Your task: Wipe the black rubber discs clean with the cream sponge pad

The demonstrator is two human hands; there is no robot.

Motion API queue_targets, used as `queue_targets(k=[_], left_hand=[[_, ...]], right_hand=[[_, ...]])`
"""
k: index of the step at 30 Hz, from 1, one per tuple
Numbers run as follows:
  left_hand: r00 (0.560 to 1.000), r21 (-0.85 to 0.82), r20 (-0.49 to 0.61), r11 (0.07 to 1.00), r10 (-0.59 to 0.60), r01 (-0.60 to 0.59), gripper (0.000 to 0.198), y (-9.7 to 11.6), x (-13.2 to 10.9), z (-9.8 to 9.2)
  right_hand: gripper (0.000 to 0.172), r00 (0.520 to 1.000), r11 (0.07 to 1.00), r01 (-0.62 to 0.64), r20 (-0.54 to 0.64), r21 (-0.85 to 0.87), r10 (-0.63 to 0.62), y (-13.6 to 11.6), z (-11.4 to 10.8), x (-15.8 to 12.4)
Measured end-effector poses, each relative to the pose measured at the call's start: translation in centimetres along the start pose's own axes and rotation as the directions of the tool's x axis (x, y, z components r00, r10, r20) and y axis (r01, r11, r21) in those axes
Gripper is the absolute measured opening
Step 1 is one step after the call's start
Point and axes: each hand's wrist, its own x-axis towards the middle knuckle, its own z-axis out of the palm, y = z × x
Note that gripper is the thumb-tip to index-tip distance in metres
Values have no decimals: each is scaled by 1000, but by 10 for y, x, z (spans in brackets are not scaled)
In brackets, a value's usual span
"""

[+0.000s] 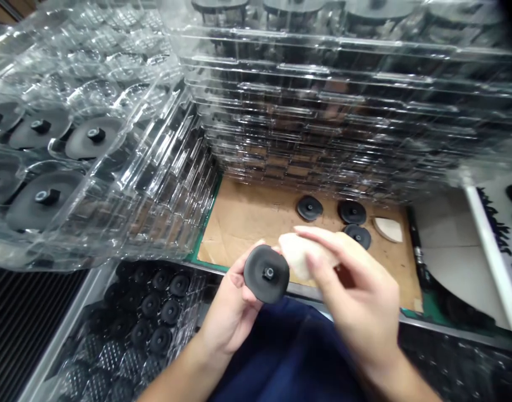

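My left hand (pixel 234 310) grips a round black plastic disc (pixel 256 279) by its edge, with its small central stub facing up. In my right hand (pixel 356 290) is a pale cream pad or cloth (pixel 296 251), pinched between thumb and fingers close to the disc's right edge. Whether the pad touches the disc I cannot tell. Beyond my hands, a black disc (pixel 309 208) lies on the cardboard sheet (pixel 243 215), with two more discs (pixel 352 212) to its right. A second cream pad (pixel 388 229) rests beside them.
Tall stacks of clear plastic trays (pixel 314 106) rise behind the cardboard. More clear trays (pixel 155 195) with black discs stand at the left. A lower tray (pixel 151 312) at bottom left holds several discs. A white-edged bin (pixel 490 245) with black parts is at the right.
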Motion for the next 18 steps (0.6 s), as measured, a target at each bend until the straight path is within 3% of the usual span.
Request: queue_targets(k=[2, 4, 7, 10, 12, 15, 18], left_hand=[[1000, 14, 21, 1000, 3, -3, 49, 3, -2, 3], [1000, 16, 18, 1000, 8, -8, 46, 4, -3, 1], [1000, 40, -24, 999, 5, -4, 59, 2, -4, -1], [997, 91, 14, 993, -72, 70, 64, -1, -5, 1], [993, 94, 45, 990, -111, 107, 58, -1, -6, 2], [989, 58, 91, 992, -114, 109, 60, 2, -5, -2], [983, 25, 145, 993, -116, 113, 66, 3, -4, -4]], right_hand=[[22, 976, 977, 209, 56, 28, -210, -23, -2, 4], [23, 934, 953, 283, 193, 106, -299, -33, -1, 3], [19, 900, 958, 248, 331, 147, -284, -32, 2, 5], [20, 939, 954, 301, 180, -14, -293, -32, 6, 9], [24, 928, 938, 347, 147, -15, -342, -33, 5, 7], [22, 877, 930, 351, 309, 113, -368, -31, -11, -5], [22, 897, 959, 283, 355, 1, -265, -25, -32, -15]])
